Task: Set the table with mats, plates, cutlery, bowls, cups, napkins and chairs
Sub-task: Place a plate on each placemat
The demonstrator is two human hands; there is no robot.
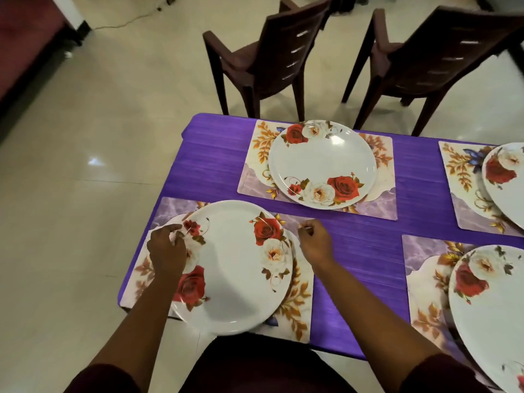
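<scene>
A white plate with red and white roses lies on a floral mat at the near left corner of the purple table. My left hand curls over the plate's left rim and grips it. My right hand hovers just off the plate's right rim with loosely bent fingers and nothing in it. A second rose plate sits on its own mat across the table. Two more plates on mats are cut off at the right edge.
Two dark brown chairs stand back from the table's far side on a glossy cream tile floor. The near left mat overhangs the table's left edge. A cable runs along the floor at the top left.
</scene>
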